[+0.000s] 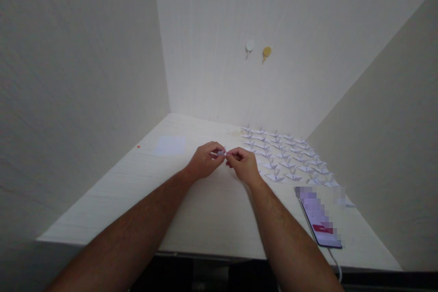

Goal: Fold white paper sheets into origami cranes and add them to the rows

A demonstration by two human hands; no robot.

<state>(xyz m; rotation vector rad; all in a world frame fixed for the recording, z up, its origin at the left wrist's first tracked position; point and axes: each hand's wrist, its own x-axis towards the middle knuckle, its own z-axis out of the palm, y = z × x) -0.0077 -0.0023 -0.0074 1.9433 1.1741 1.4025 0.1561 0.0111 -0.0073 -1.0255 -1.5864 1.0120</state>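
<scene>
Between my two hands, above the middle of the white table, is a small piece of folded white paper (221,153). My left hand (205,159) pinches it from the left with thumb and forefinger. On the other side, my right hand (243,164) has its thumb and fingertips closed on the paper's right end. Fingers cover much of it, so its exact shape is hard to make out. Just right of my right hand, several folded paper cranes (287,164) stand in rows on the table.
A stack or sheet of pale paper (170,145) lies to the left on the table (137,200). At the right front rests a phone (320,219) with a white cable (337,264). Walls enclose three sides; two hooks (250,46) are on the back one. A tiny orange spot (138,147) shows at the left edge.
</scene>
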